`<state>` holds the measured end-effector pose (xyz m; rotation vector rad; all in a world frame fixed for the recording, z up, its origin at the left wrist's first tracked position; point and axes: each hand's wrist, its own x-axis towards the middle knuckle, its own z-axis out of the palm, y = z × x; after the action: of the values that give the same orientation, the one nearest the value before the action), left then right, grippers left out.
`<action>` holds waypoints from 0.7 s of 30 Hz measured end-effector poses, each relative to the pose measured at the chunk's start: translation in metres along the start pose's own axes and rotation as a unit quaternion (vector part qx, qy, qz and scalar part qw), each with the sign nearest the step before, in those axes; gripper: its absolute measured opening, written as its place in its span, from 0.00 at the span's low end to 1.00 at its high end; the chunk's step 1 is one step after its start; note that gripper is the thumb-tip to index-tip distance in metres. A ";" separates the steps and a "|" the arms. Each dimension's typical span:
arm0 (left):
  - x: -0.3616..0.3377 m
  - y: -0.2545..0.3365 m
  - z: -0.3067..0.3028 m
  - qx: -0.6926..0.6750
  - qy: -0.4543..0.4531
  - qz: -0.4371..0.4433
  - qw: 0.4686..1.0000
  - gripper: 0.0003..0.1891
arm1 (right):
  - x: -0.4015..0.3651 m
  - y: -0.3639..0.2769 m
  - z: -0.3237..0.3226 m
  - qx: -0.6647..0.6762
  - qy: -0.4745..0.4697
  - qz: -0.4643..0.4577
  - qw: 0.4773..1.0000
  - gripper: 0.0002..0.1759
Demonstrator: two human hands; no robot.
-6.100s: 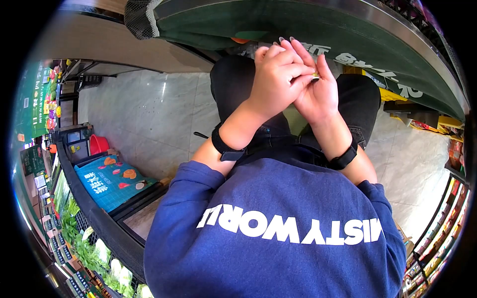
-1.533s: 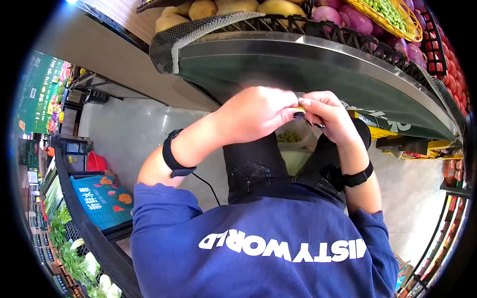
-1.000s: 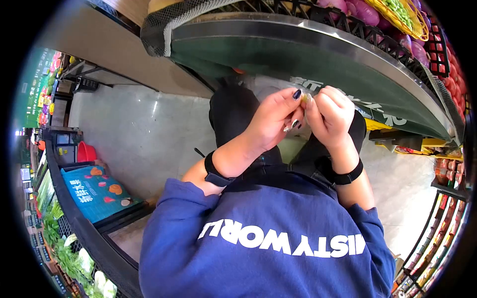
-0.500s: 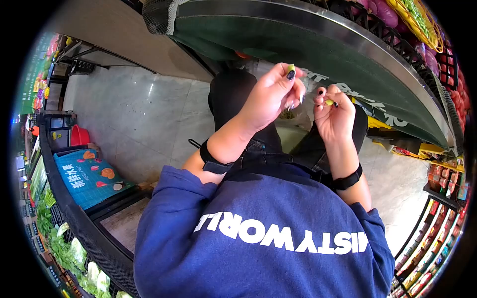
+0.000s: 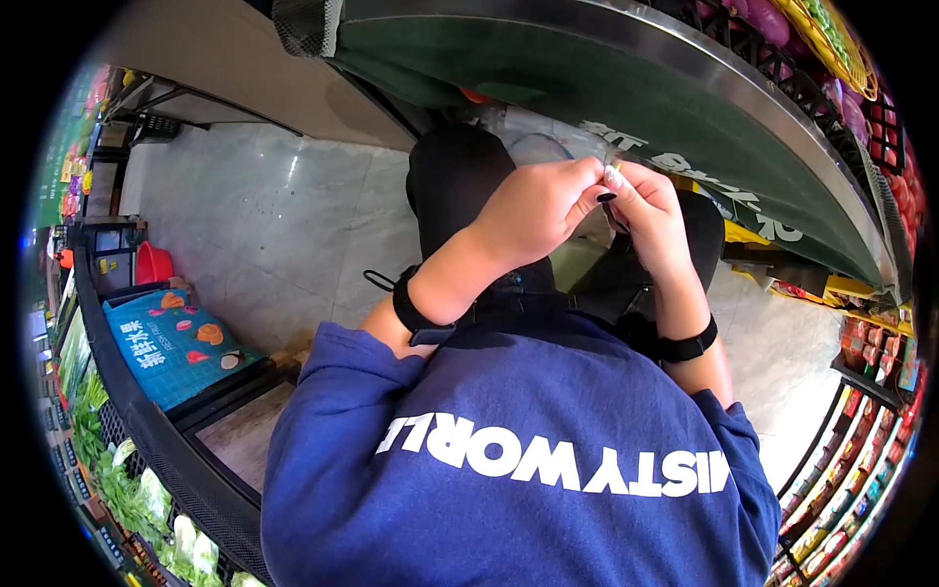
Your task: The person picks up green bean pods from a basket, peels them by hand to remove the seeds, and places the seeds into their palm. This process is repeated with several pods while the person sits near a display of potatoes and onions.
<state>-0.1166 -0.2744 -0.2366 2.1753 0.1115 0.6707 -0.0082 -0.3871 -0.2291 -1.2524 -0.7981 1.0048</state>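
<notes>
My left hand [image 5: 543, 207] and my right hand [image 5: 650, 210] meet fingertip to fingertip above my lap. Both are closed in a pinch around a thin yellow-green piece [image 5: 617, 167], mostly hidden by the fingers; its kind does not show clearly. Dark nail polish shows on the left thumb. Beneath the hands, between my dark-trousered knees, lies a pale green surface [image 5: 577, 262], partly covered. Clear plastic [image 5: 536, 147] shows just beyond the hands.
A stall with a metal edge [image 5: 675, 49] and green cloth skirt [image 5: 548, 78] stands in front, bearing purple onions and a yellow basket [image 5: 831, 39]. At left are a red basin [image 5: 154, 263], a blue printed box [image 5: 181, 342] and leafy vegetables [image 5: 122, 484]. Packaged goods [image 5: 841, 470] fill shelves at right.
Half a second ago my hands were apart, each with a small yellow-green piece at its fingertips. The left has moved right and slightly down, and the fingertips now touch.
</notes>
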 end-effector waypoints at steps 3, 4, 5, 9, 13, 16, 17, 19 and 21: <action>0.001 -0.001 -0.005 0.035 -0.018 0.060 0.997 0.08 | -0.002 -0.003 -0.004 -0.024 -0.016 0.013 1.000 0.15; 0.002 0.001 -0.006 0.050 -0.034 0.082 0.995 0.07 | -0.003 -0.004 -0.005 -0.061 -0.019 0.007 0.998 0.15; 0.002 0.002 -0.007 0.050 -0.034 0.082 0.995 0.07 | -0.003 -0.004 -0.007 -0.060 -0.019 0.008 0.998 0.15; 0.001 0.004 -0.008 0.035 -0.072 0.074 0.994 0.08 | -0.006 -0.007 -0.010 -0.080 -0.042 -0.023 0.996 0.17; 0.000 0.001 -0.003 -0.041 -0.076 0.060 0.994 0.11 | -0.006 -0.007 -0.013 -0.117 -0.057 -0.081 0.988 0.17; 0.001 0.004 -0.005 -0.153 -0.099 -0.006 0.983 0.15 | -0.006 -0.009 -0.012 -0.107 -0.072 -0.102 0.986 0.17; 0.001 0.004 -0.006 -0.153 -0.099 -0.006 0.983 0.15 | -0.007 -0.009 -0.012 -0.107 -0.072 -0.101 0.987 0.17; 0.002 0.004 -0.007 -0.294 -0.137 -0.095 0.941 0.18 | -0.008 -0.008 -0.012 -0.059 -0.072 -0.064 0.994 0.16; 0.002 0.006 -0.009 -0.351 -0.158 -0.133 0.913 0.18 | -0.008 -0.010 -0.012 -0.052 -0.083 -0.065 0.993 0.16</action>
<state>-0.1196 -0.2712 -0.2269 1.5026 -0.0091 0.1476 0.0015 -0.3992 -0.2206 -1.1985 -1.0587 0.9807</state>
